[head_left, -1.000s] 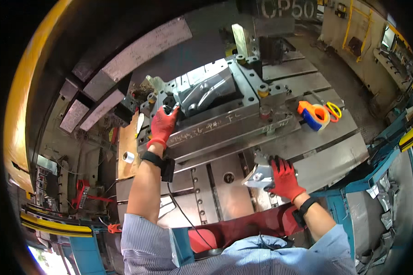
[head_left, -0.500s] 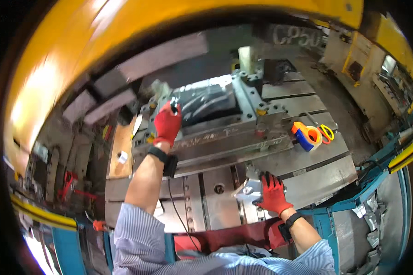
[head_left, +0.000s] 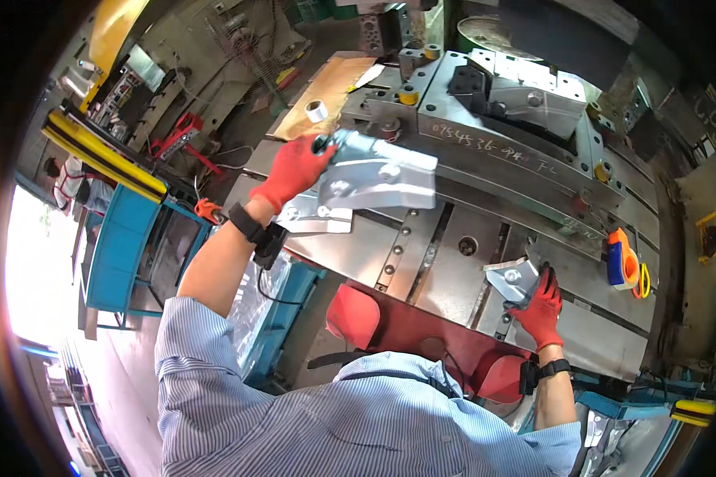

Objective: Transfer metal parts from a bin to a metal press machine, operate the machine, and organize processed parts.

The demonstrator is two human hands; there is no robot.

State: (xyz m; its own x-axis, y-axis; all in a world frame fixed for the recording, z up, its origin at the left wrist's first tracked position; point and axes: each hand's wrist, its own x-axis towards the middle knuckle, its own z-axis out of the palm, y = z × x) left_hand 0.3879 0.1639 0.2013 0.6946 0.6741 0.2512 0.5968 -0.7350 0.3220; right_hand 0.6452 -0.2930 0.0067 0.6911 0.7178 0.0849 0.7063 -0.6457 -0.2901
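My left hand (head_left: 294,171), in a red glove, grips one edge of a shiny bent sheet-metal part (head_left: 390,176) above the table's left front. Partly beneath that part, a flat silver metal piece (head_left: 330,222) lies at the table edge. My right hand (head_left: 542,308), also gloved in red, has its fingers closed on a smaller silver sheet-metal bracket (head_left: 511,278) low over the slotted table (head_left: 449,262). Beyond both hands stands a long steel die (head_left: 485,155), with another silver sheet-metal part (head_left: 537,107) on its top.
An orange-and-blue tape dispenser (head_left: 622,258) and yellow-handled scissors (head_left: 643,282) lie on the table's right. A wooden board (head_left: 326,87) carries a white roll (head_left: 316,110) at the far left. Red padded pieces (head_left: 352,316) sit before the table. Blue frames flank me.
My left hand has come away from the die's left end and now holds the sheet-metal part nearer me. The view has swung left. My right hand keeps its bracket.
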